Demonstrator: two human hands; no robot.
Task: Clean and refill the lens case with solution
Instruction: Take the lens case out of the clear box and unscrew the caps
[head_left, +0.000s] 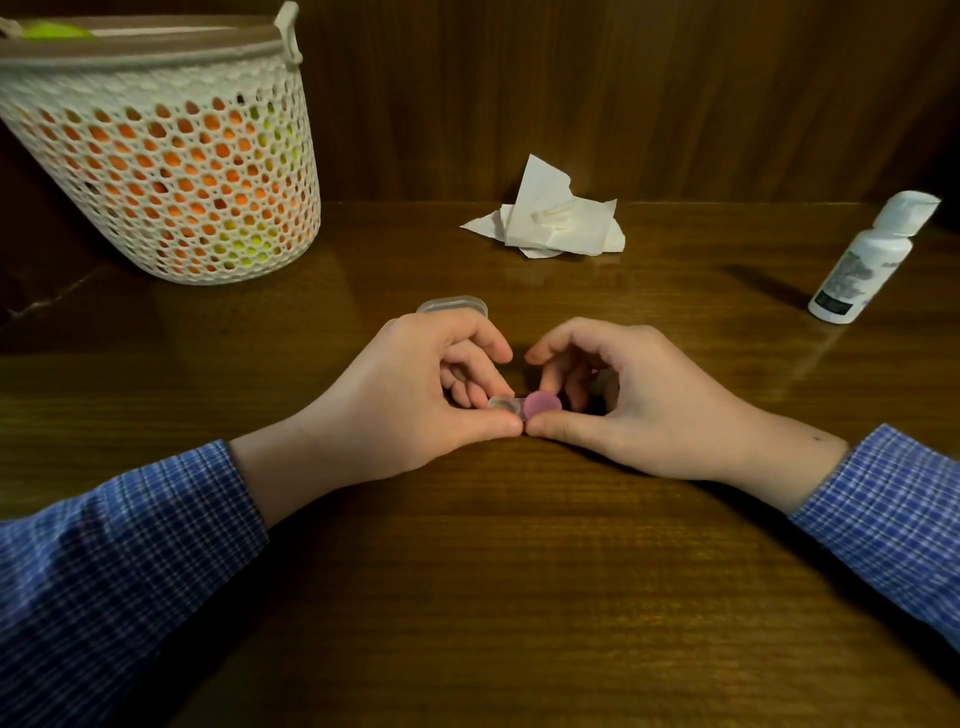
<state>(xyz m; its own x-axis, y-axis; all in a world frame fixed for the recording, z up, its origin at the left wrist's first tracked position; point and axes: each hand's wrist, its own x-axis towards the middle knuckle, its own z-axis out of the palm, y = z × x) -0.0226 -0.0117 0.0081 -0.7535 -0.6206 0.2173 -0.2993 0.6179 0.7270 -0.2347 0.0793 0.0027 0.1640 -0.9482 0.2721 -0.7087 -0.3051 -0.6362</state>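
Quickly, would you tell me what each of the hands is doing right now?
Left hand: closed, pinching the lens case at its clear end.
Right hand: closed on the case's purple cap.

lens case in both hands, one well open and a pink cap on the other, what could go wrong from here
1. The lens case is pinched only at fingertips by the left hand and right hand; twisting the pink cap could make it slip and spill any liquid inside onto the table.
2. The bottle stands far to the right near the table's edge; a hurried reach might knock it over.
3. The tissue lies out of easy reach if something spills.
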